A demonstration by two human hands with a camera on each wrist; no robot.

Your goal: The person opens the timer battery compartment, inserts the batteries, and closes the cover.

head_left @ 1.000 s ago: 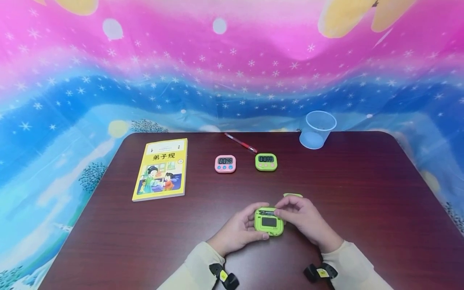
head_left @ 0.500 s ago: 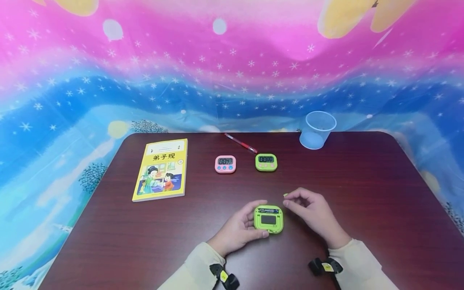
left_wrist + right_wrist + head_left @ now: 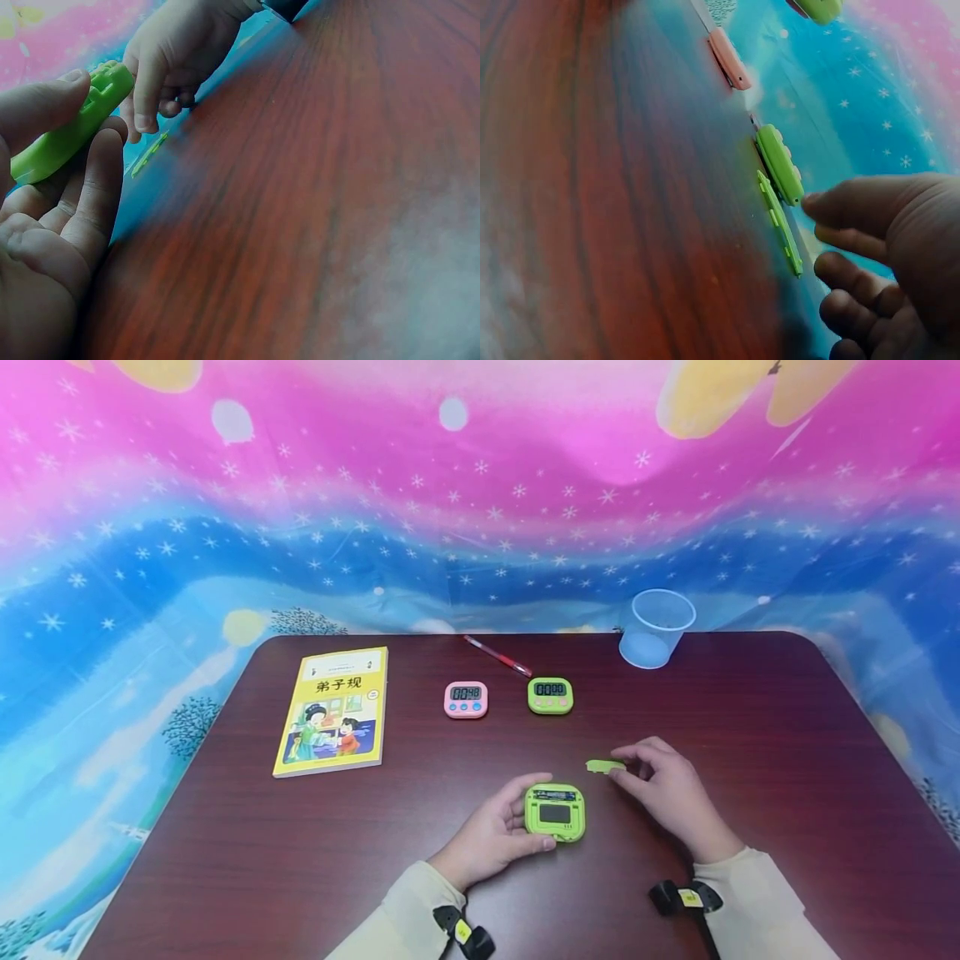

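- Yellow book (image 3: 333, 711): lies flat at the left of the dark surface (image 3: 750, 760), well apart from both my hands; only the head view shows it.
- Pink timer (image 3: 466, 699): stands near the far edge, left of a second green timer (image 3: 551, 695), with a red pen (image 3: 498, 656) lying just behind the two. The right wrist view gives the pink timer (image 3: 729, 58) edge-on only.
- My left hand (image 3: 495, 835): the grip holds the green timer (image 3: 556, 812), back side up, thumb on its near edge and fingers curled round its left side. The head view shows the timer's open battery bay. The left wrist view shows what the head view hides: the timer (image 3: 67, 131) is tilted, pinched between thumb and fingertips (image 3: 97, 180).
- Battery cover (image 3: 604, 766): a small green piece lying on the surface, just beyond and to the right of the held timer. The right wrist view shows the cover (image 3: 780, 223) as a thin strip, flat on the surface.
- My right hand (image 3: 667, 789): the grip is narrow and loosely curled, holding nothing, fingertips just beside the cover; whether they touch it I cannot tell.
- Clear plastic cup (image 3: 657, 628): upright at the far right; contents cannot be made out.
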